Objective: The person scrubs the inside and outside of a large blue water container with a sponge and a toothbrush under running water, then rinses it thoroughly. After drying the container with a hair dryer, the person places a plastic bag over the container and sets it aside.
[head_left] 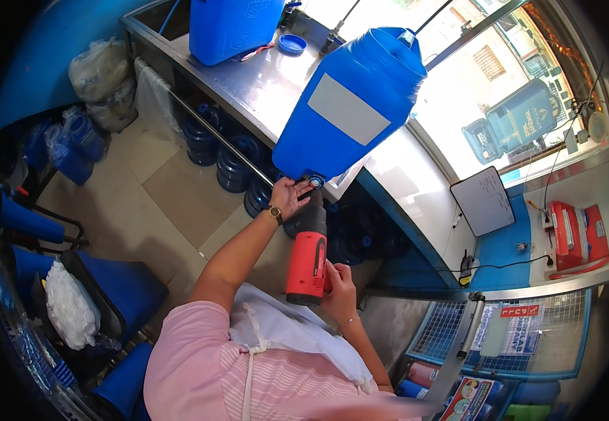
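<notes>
A large blue water container [332,116] with a blank pale label lies tilted on the steel counter, its lower end toward me. At that end is a small blue-and-white round cap or tap [315,182]. My left hand [292,198], a watch on its wrist, is palm up beside the cap, fingers stretched out and close against it; whether they touch it I cannot tell. In my right hand [339,288] is a red heat gun [307,266], gripped by its handle. Its black nozzle points up at the cap, just under my left fingers.
Another blue container [234,28] and a blue lid [292,44] are on the counter [248,88]. Round water bottles [234,161] stand beneath, behind a metal rail. Blue bins and a white bag [71,305] are at left. A whiteboard [482,201] and a glass door are at right.
</notes>
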`<state>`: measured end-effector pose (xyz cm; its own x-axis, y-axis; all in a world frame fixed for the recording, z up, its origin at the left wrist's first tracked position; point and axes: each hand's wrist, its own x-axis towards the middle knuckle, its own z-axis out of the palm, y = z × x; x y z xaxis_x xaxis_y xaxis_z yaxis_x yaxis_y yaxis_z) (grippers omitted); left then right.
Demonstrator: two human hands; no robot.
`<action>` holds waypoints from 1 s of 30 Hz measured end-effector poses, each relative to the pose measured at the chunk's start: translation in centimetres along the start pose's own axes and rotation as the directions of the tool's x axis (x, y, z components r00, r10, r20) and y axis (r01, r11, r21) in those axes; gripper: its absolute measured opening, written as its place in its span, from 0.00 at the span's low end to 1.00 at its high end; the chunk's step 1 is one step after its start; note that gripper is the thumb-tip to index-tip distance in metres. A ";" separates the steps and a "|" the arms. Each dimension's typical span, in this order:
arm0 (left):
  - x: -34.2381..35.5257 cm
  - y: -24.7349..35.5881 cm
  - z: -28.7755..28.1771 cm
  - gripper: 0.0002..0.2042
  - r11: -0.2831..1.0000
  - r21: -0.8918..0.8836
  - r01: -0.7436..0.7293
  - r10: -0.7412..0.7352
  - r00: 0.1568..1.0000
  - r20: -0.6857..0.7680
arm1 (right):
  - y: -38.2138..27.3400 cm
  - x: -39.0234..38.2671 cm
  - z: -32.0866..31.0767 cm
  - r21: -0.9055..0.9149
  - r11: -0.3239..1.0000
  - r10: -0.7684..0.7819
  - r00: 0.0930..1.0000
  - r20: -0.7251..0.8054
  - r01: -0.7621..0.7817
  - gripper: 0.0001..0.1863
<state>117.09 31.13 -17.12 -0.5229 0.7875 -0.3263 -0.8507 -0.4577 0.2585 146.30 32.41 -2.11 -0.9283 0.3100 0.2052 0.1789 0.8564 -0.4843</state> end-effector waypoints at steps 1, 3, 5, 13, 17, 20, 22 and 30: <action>-0.2 0.1 0.3 0.19 1.000 0.001 0.005 -0.005 1.000 -0.002 | 0.0 0.0 -0.1 0.001 1.000 0.009 1.000 -0.012 -0.009 0.37; -0.6 0.5 0.7 0.19 1.000 0.002 0.011 -0.011 1.000 -0.009 | -0.1 0.2 -0.3 0.017 1.000 -0.006 0.999 -0.053 0.007 0.36; -0.6 0.7 0.9 0.18 1.000 -0.001 0.015 -0.015 1.000 -0.021 | -0.3 0.5 -0.7 0.074 0.997 0.011 0.997 -0.075 -0.005 0.34; -0.5 0.8 0.7 0.18 0.997 0.078 0.004 0.000 0.998 -0.060 | 0.0 2.0 -2.5 0.269 0.963 0.009 0.998 -0.067 0.009 0.23; -1.2 0.8 0.4 0.16 1.000 -0.027 0.014 -0.014 1.000 -0.005 | -0.3 2.5 -2.7 0.446 0.891 0.102 0.995 -0.015 -0.085 0.22; -1.7 0.0 0.4 0.17 0.988 -0.054 -0.147 0.145 0.989 -0.043 | -0.4 2.8 -2.6 0.456 0.882 0.124 0.992 0.018 -0.119 0.22; -2.1 -0.4 -0.2 0.18 0.988 -0.021 -0.151 0.148 0.983 -0.108 | -0.1 2.7 -2.6 0.400 0.914 0.067 0.998 0.009 -0.064 0.23; -7.7 -2.1 -9.9 0.16 0.983 0.176 0.049 0.020 0.928 -0.372 | 6.8 1.2 -3.1 0.610 0.766 0.214 0.975 0.054 -0.202 0.21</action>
<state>122.38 21.96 -24.14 -0.5225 0.5684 -0.6355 -0.8526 -0.3387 0.3980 147.44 39.86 -2.47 -0.8847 0.4634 0.0502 0.1262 0.3418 -0.9312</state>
